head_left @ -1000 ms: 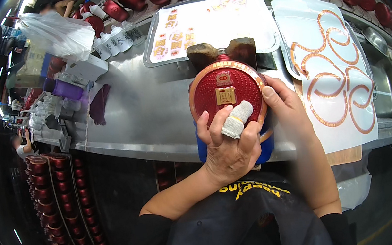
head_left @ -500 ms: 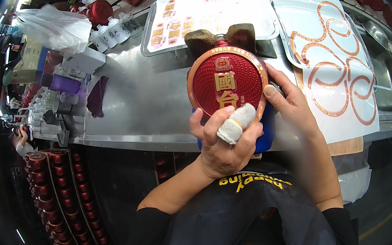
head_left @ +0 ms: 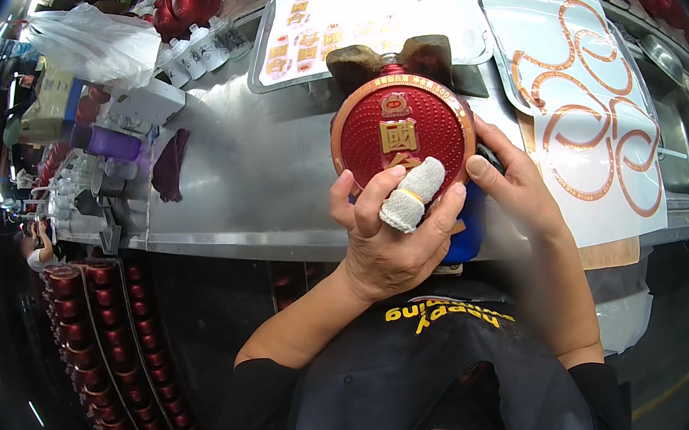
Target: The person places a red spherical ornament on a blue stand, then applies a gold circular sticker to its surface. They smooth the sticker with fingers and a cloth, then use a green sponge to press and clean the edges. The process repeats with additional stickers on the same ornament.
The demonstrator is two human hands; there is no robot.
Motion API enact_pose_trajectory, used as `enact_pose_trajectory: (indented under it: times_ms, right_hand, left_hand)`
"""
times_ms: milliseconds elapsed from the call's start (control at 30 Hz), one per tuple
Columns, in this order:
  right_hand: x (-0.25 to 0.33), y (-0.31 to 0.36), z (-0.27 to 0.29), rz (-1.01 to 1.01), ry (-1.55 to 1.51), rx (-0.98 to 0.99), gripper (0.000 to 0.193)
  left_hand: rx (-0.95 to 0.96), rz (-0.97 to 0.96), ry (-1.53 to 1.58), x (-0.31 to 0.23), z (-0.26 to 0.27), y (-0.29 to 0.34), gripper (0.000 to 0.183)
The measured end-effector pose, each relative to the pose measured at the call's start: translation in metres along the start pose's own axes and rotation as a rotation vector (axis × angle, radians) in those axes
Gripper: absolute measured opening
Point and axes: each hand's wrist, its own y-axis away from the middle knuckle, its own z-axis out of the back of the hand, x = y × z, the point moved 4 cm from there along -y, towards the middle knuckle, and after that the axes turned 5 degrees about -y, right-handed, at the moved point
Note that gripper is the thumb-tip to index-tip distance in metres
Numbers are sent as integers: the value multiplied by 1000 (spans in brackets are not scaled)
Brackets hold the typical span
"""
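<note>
At my steel workbench (head_left: 270,172), I hold a round red bottle (head_left: 400,131) upright at the bench's near edge, at the centre of my view; my left hand (head_left: 390,239) spreads over its lower face, fingers a little apart and pressed flat, one of them wrapped in white cloth tape (head_left: 413,195) (the pad sits on the gold emblem's lower part); my right hand (head_left: 518,189) cups the rim at four o'clock, fingers closed on the edge. A brown wooden stand (head_left: 388,59) shows behind the bottle at twelve o'clock; sheets of gold stickers (head_left: 372,18) lie beyond it, curled gold trim strips (head_left: 586,112) at two o'clock. I judge the step to be rubbing a label down; the next move calls for firm, even pressure without shifting it.
</note>
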Motion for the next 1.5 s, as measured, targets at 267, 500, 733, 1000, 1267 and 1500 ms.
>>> enact_pose_trajectory:
  times_ms: [267, 500, 733, 1000, 1267, 1500]
  right_hand:
    - [2, 1, 2, 12, 47, 25, 77]
    - [3, 1, 2, -33, 87, 65, 88]
    - [2, 2, 0, -42, 82, 39, 86]
    - [2, 3, -2, -31, 90, 14, 83]
    - [3, 4, -4, 44, 197, 20, 90]
    - [2, 6, -7, 15, 223, 0, 94]
  left_hand:
    - [-36, 126, 49, -1, -9, 0, 41]
    - [-52, 105, 63, 1, -4, 4, 33]
    - [-102, 178, 23, 2, 3, 11, 18]
    - [-100, 151, -42, 16, 8, 22, 17]
    - [-126, 320, 19, 37, 10, 42, 27]
    - [-116, 606, 364, 56, 3, 51, 24]
